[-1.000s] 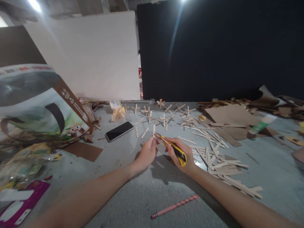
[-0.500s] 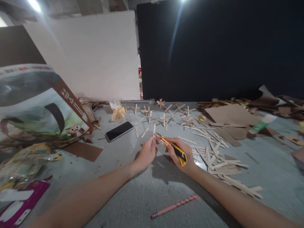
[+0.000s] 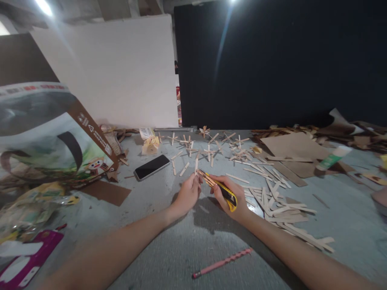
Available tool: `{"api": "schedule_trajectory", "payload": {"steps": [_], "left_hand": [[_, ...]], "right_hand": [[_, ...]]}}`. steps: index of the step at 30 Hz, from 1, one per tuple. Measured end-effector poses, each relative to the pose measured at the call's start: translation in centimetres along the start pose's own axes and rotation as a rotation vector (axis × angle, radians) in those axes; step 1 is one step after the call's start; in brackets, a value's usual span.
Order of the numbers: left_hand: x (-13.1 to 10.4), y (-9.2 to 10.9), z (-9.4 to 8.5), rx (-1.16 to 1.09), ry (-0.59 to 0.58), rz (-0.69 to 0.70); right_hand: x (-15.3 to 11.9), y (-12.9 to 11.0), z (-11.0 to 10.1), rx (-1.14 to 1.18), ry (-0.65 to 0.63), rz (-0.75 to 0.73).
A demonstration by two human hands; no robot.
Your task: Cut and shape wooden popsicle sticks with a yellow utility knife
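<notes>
My left hand point(image 3: 188, 192) pinches a thin wooden stick point(image 3: 196, 164) that stands up from its fingertips above the grey table point(image 3: 163, 249). Wrapped round a yellow and black utility knife point(image 3: 227, 193), my right hand point(image 3: 231, 197) is just to the right. The knife's metal end points left and meets the stick close to my left fingers; whether it touches the wood is too small to tell. Loose sticks point(image 3: 276, 209) lie piled to the right of my right hand. Beyond both hands are several small crossed-stick pieces point(image 3: 209, 152).
A black phone point(image 3: 152, 167) lies left of centre, a pink pencil point(image 3: 222, 263) near the front. Cardboard point(image 3: 296, 147) and a glue stick point(image 3: 334, 158) are at right. A large printed bag point(image 3: 60, 137) and a magenta case point(image 3: 45, 249) occupy the left.
</notes>
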State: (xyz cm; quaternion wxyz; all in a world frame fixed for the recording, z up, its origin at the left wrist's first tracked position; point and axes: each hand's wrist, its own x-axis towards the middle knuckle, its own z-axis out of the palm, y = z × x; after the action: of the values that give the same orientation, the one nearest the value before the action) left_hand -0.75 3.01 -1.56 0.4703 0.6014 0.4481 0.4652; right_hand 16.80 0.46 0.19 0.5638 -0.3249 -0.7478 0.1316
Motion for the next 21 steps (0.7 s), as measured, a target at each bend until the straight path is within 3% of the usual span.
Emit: {"api": "schedule_trajectory", "payload": {"steps": [21], "left_hand": [[-0.09, 0.34, -0.03, 0.03, 0.018, 0.01]], "right_hand": [[-0.02, 0.05, 0.02, -0.012, -0.017, 0.019]]}}
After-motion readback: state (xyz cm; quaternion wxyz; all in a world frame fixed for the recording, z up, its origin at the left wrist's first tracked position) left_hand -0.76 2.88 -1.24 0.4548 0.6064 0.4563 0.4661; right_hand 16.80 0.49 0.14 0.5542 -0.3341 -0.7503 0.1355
